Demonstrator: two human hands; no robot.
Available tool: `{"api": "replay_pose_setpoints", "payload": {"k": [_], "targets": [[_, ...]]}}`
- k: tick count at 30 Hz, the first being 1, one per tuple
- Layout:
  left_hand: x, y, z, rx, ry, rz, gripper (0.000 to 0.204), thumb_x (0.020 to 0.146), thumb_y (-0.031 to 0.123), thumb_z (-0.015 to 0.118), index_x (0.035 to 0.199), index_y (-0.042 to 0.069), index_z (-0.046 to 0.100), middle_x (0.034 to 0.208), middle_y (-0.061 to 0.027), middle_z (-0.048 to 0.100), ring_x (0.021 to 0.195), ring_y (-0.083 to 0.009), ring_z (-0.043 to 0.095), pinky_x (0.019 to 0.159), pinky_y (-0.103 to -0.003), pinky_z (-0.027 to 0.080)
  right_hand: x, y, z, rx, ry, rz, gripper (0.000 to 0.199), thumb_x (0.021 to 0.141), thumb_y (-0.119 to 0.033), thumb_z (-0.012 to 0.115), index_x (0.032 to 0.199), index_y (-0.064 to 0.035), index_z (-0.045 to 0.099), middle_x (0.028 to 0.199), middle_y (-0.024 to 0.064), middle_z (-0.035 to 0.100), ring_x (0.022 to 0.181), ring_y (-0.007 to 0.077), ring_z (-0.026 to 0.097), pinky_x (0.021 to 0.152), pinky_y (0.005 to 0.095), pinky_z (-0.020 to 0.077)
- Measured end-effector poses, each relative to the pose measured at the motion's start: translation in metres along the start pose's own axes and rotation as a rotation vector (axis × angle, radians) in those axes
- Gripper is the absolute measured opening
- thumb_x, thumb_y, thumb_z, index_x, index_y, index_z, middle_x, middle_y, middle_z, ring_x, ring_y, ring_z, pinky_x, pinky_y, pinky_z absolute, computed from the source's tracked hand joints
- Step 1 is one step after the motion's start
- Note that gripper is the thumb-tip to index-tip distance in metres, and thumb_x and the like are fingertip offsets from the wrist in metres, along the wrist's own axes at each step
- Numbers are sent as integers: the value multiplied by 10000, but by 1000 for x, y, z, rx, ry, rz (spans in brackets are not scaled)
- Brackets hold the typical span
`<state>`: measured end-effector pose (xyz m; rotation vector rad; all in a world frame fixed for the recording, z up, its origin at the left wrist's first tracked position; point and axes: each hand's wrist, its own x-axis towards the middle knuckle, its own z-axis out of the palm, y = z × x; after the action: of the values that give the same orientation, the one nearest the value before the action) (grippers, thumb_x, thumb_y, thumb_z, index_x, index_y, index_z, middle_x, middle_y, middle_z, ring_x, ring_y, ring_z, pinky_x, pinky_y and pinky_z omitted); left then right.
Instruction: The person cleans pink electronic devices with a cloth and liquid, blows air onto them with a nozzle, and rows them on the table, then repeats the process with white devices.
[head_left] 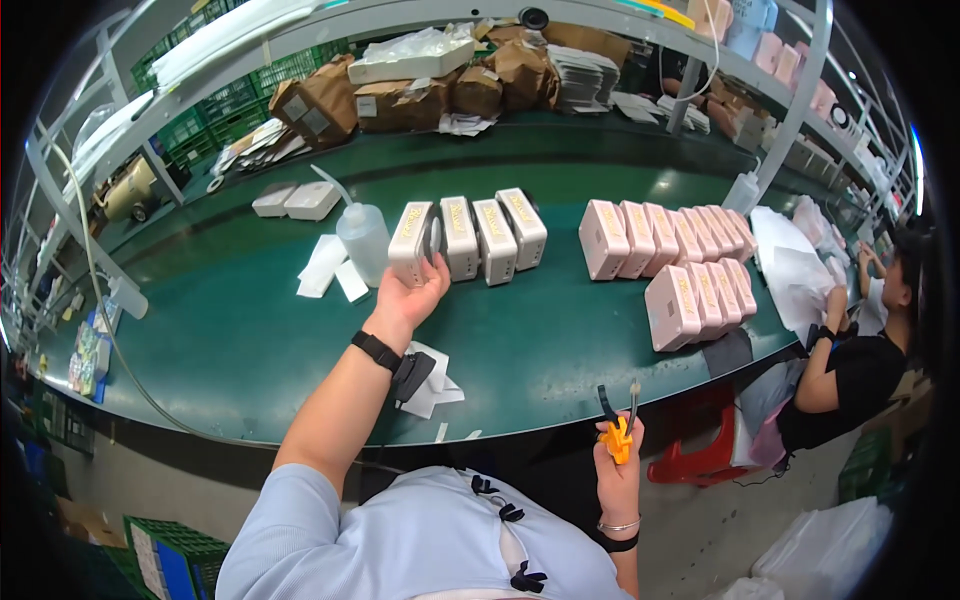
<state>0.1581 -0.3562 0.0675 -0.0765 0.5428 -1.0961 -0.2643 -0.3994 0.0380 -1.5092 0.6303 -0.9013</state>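
Observation:
My left hand (413, 298) reaches forward over the green table, its fingers closed around the near lower end of a pale pink box-shaped device (408, 232). That device stands on edge at the left end of a short row of similar pale devices (497, 240) with dark round parts on their sides. Low at the right, off the table's near edge, my right hand (619, 466) is closed on an orange tool (618, 438) with a black arm and a thin metal prong pointing up. Beside the held device stands a translucent squeeze bottle (363, 243) with a bent spout.
Pink devices stand in two rows (655, 238) at the right. White papers (432, 382) lie near my left wrist. Paper-wrapped bundles (410, 105) line the back of the table (540, 345). A person (845, 370) sits at the right by a red stool (700, 450). A hose (100, 300) hangs at the left.

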Motion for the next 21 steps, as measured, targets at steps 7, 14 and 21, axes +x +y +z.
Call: {"api": "replay_pose_setpoints", "payload": {"k": [7, 14, 21], "targets": [[10, 9, 3, 210, 206, -63, 424, 1009, 336, 504, 1184, -50, 526, 1054, -180, 578, 884, -297, 624, 752, -317, 608, 6, 72, 2, 38, 234, 83, 301, 943, -54, 628, 1202, -6, 483, 1153, 62, 510, 1000, 147, 535, 904, 267, 439], [-81, 22, -3, 569, 102, -270, 348, 1002, 292, 536, 1074, -47, 563, 971, -132, 637, 855, -243, 655, 776, -306, 589, -22, 94, 15, -40, 35, 295, 287, 933, -120, 664, 1164, -1, 544, 1009, 36, 617, 916, 124, 591, 838, 270, 490], [-132, 103, 79, 1097, -194, 182, 218, 987, 168, 511, 965, -25, 609, 983, -114, 672, 891, -219, 661, 856, -354, 561, -33, 34, 31, -285, -518, 453, 208, 905, -105, 673, 1079, 3, 635, 896, 68, 665, 809, 121, 622, 747, 271, 514]]}}
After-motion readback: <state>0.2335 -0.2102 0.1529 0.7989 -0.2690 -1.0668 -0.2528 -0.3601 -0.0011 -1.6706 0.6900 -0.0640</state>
